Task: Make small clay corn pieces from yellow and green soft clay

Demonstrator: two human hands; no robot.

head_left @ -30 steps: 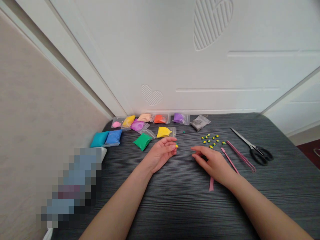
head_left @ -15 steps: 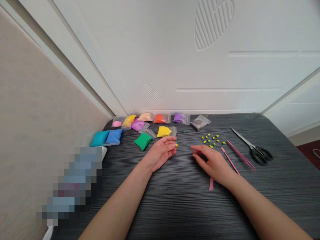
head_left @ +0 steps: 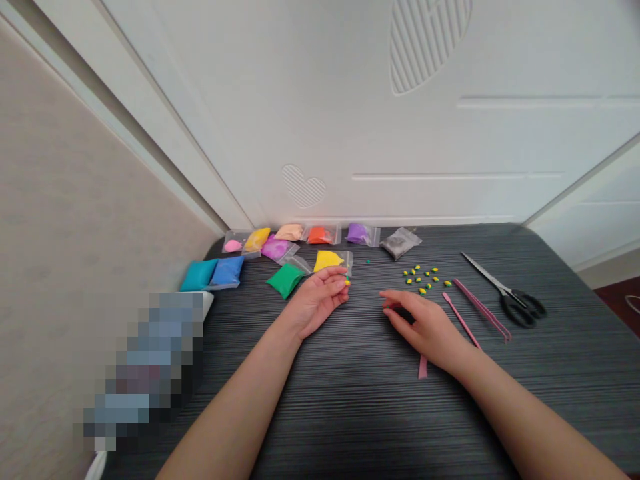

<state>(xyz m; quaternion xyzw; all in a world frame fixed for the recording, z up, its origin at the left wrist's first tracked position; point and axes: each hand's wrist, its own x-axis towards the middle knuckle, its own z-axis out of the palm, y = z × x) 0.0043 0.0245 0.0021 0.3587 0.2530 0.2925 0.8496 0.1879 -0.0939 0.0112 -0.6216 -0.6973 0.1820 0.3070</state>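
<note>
Pinched between the thumb and fingers of my left hand [head_left: 320, 300] is a tiny yellow-and-green clay piece [head_left: 347, 283], held just above the table. My right hand [head_left: 413, 320] is to the right with thumb and fingers curled close together. A faint green clay bit [head_left: 387, 307] shows at its fingertips, partly hidden. Several similar yellow-and-green clay pieces [head_left: 423, 291] lie scattered beyond my right hand. One green speck [head_left: 369, 261] rests on the table between the hands, farther back.
Clay packets line the back, among them yellow [head_left: 327, 261], green [head_left: 285, 280] and purple [head_left: 357, 233]. A pink stick tool [head_left: 460, 319], pink tweezers [head_left: 481, 309] and black-handled scissors [head_left: 510, 293] lie right on the dark table [head_left: 345, 413]. A blurred-out package [head_left: 155, 360] stands left.
My left hand has shifted slightly left and up with the clay piece, which shows more plainly at its fingertips. My right hand has barely moved.
</note>
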